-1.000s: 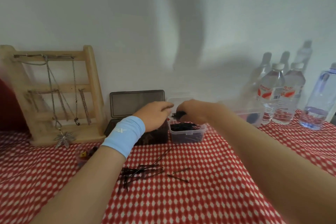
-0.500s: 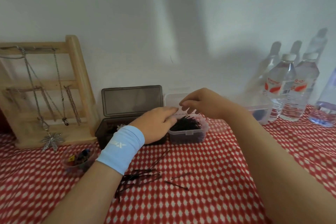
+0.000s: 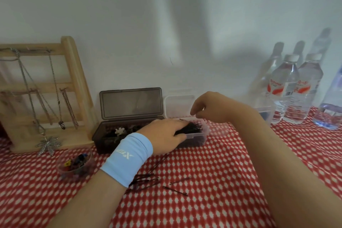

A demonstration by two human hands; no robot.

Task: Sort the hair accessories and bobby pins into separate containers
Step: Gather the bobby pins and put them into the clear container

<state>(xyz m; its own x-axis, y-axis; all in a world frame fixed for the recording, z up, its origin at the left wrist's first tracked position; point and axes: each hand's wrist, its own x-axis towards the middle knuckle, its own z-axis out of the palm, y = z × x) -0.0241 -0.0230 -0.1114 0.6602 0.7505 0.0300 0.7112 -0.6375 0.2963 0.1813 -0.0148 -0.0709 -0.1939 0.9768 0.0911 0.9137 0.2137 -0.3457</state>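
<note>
Clear box (image 3: pixel 199 139): taken as the landmark; its lid is raised behind it.
Left hand (image 3: pixel 164 135): laid palm-down on the box's left end; fingers are stretched flat over the pins, thumb is set along the front rim.
Right hand (image 3: pixel 214 107): held above the box's back edge, wrist bent down; fingers are loosely curled, nothing is seen between them.
Bobby pins (image 3: pixel 194 127): piled in the box, long axes left-right, ends pointed at its right wall.
Loose pins (image 3: pixel 146 181): scattered flat in front of the box, mostly left-right.

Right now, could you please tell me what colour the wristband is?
The wristband is light blue; the head view shows it.
</note>
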